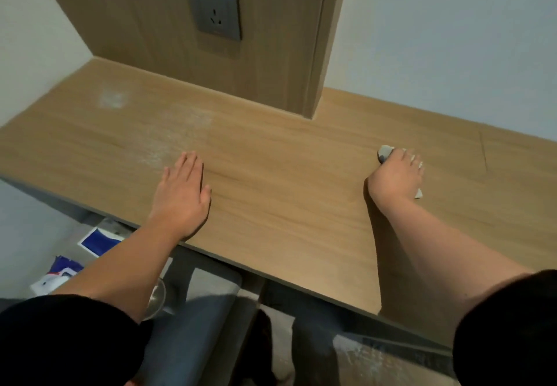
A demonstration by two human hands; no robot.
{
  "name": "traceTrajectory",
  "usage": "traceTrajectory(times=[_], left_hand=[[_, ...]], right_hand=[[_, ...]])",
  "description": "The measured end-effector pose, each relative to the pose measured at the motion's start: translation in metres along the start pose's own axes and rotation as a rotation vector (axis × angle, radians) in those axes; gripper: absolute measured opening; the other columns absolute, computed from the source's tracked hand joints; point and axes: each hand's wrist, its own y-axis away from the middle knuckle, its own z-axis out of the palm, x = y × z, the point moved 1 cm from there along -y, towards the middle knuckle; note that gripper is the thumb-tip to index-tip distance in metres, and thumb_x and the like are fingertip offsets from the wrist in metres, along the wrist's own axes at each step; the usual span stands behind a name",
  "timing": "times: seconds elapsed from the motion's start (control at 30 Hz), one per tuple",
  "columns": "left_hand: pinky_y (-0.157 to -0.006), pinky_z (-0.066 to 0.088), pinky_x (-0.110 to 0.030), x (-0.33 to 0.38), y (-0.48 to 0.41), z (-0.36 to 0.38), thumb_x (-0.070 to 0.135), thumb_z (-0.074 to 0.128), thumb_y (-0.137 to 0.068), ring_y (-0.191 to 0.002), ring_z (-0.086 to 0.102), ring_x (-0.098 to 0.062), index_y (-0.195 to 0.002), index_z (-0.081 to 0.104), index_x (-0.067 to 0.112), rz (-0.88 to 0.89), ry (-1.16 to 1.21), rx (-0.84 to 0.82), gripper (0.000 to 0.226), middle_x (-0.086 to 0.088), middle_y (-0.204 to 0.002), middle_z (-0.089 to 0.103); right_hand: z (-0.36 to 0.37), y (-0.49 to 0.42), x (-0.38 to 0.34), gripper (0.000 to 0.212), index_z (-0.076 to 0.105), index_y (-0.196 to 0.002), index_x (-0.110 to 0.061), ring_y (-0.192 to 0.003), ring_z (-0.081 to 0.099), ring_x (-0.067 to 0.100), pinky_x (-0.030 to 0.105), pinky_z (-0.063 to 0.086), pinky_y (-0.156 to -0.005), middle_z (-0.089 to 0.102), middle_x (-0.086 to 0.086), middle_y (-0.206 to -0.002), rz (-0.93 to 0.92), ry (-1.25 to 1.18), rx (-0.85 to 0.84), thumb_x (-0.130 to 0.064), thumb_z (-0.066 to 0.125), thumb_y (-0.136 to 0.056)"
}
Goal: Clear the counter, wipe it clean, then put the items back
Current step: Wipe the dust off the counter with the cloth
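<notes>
The wooden counter (286, 198) runs across the view with nothing standing on it. My left hand (182, 192) lies flat on it near the front edge, fingers straight and together. Over on the right, my right hand (396, 176) presses a small grey-white cloth (384, 153) onto the counter; the fingers curl over the cloth and most of it is hidden under the hand. A pale dusty smear (177, 138) marks the wood just beyond my left hand, and a smaller patch (112, 98) lies further back on the left.
A wood wall panel with a grey power socket (214, 9) rises behind the counter. Below the counter's front edge on the left lie blue-and-white packets (99, 239) and a clear glass (158, 298). White walls close in the left and right.
</notes>
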Motion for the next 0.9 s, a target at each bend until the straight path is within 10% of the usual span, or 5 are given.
traceTrajectory(times=[0.23, 0.37, 0.5, 0.63, 0.9], left_hand=[[-0.122, -0.001, -0.037, -0.02, -0.023, 0.005, 0.034, 0.027, -0.104, -0.15, -0.005, -0.017, -0.155, 0.009, 0.008, 0.028, 0.09, 0.005, 0.06, -0.006, -0.163, 0.003], [-0.123, 0.0, -0.039, -0.017, -0.028, 0.007, 0.038, 0.025, -0.103, -0.15, -0.006, -0.014, -0.155, 0.006, 0.011, 0.057, 0.13, -0.002, 0.061, -0.003, -0.163, 0.001], [-0.122, -0.001, -0.04, -0.019, -0.03, 0.008, 0.041, 0.024, -0.101, -0.149, -0.008, -0.015, -0.155, 0.002, 0.013, 0.064, 0.111, -0.036, 0.064, -0.003, -0.163, -0.002], [-0.122, -0.004, -0.039, -0.02, -0.033, 0.009, 0.04, 0.024, -0.102, -0.149, -0.012, -0.014, -0.155, -0.004, 0.014, 0.053, 0.071, -0.07, 0.065, -0.002, -0.163, -0.009], [-0.122, -0.004, -0.04, -0.02, -0.037, 0.007, 0.036, 0.026, -0.101, -0.149, -0.013, -0.014, -0.154, -0.006, 0.014, 0.048, 0.051, -0.104, 0.066, -0.001, -0.163, -0.012]], right_hand=[[0.015, 0.046, -0.097, 0.037, 0.06, -0.115, -0.003, -0.113, 0.048, 0.038, 0.043, 0.038, -0.1, 0.056, 0.019, -0.12, -0.487, -0.195, -0.009, 0.002, 0.052, -0.079], [0.01, 0.101, -0.132, 0.041, 0.061, -0.123, -0.007, -0.127, 0.045, 0.033, 0.036, 0.026, -0.113, 0.056, 0.014, -0.128, -0.763, -0.324, -0.117, 0.006, 0.054, -0.085], [0.001, 0.093, -0.159, 0.044, 0.05, -0.138, -0.016, -0.133, 0.044, 0.025, 0.028, 0.03, -0.11, 0.051, 0.008, -0.142, -0.628, -0.534, -0.34, -0.003, 0.047, -0.096], [0.004, 0.024, -0.178, 0.039, 0.054, -0.136, -0.013, -0.127, 0.05, 0.027, 0.027, 0.033, -0.107, 0.056, 0.009, -0.137, -0.372, -0.615, -0.195, -0.007, 0.047, -0.097], [0.016, 0.048, -0.188, 0.051, 0.048, -0.14, -0.019, -0.142, 0.031, 0.016, 0.024, 0.019, -0.116, 0.039, -0.001, -0.151, -0.692, -0.412, -0.274, 0.001, 0.048, -0.093]])
